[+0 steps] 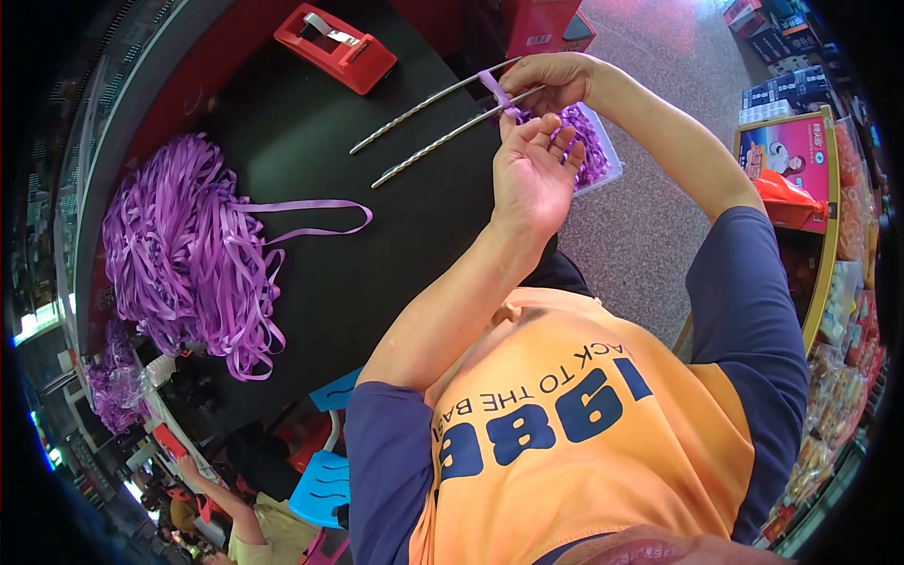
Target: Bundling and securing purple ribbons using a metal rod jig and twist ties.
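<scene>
"Where does this view look from?"
"The person's head, the left of two cameras worn side by side, above the grip of the right hand (557,80) on the metal rods (428,149)."
"Facing which way?"
"Steeply down. The wearer's orange shirt (556,405) spreads below the grip, the black tabletop (315,264) lies left of it, the speckled floor (650,188) to its right."
"How near?"
"Close on the shirt; the grip sits farther off, smaller, near the upper middle, with the floor deeper still."
"And the edges?"
"Fisheye: packaged goods (829,405) far right of the grip bend round toward a black rim."
</scene>
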`<state>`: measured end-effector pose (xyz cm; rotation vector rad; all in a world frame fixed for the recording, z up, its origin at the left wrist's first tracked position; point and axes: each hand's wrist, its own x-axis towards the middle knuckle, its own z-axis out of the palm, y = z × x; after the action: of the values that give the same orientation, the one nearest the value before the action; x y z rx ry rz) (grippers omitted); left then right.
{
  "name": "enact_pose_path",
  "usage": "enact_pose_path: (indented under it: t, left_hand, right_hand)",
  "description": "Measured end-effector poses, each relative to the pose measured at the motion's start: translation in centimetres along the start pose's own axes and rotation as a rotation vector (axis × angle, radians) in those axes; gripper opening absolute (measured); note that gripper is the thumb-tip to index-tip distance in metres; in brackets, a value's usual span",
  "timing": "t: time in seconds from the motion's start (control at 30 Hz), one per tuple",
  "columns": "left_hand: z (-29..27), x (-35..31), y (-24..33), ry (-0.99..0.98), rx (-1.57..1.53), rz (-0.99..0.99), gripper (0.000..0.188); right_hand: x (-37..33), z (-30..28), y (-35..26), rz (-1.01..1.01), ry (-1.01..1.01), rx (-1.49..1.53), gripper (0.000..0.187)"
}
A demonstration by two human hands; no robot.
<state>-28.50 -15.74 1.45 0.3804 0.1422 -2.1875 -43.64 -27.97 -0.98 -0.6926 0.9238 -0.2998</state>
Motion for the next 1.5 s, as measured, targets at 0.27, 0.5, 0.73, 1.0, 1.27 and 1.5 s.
enact_pose_path:
  t: [0.27, 0.5, 0.73, 1.0, 1.27, 1.5]
  left_hand:
    - [0.2, -0.1, -0.1, 0.015, 0.016, 0.024, 0.004]
    - [0.1, -0.2, -0.2, 0.012, 0.026, 0.038, 0.006]
    - [0.2, -0.3, -0.3, 0.042, 0.038, 0.053, 0.009]
    - [0.0, -0.3, -0.3, 0.046, 0.059, 0.055, 0.011]
    - [0.4, -0.6, -0.5, 0.017, 0.077, 0.058, 0.047]
    - [0.3, -0.5, -0.5, 0.011, 0.068, 0.054, 0.045]
  right_hand:
    - [0.0, -0.2, 0.0, -0.007, 0.053, 0.086, 0.012]
    - [-1.2, 0.9, -0.6, -0.050, 0.156, 0.048, 0.007]
    - [-2.7, 1.7, -0.9, -0.080, 0.221, 0.088, 0.009]
    - [-3.6, 3.2, -1.4, -0.124, 0.316, -0.053, 0.013]
    - [-3.5, 2.8, -1.2, -0.141, 0.294, -0.055, 0.018]
    - [-4.5, 1.7, -1.1, -0.269, 0.517, -0.257, 0.035]
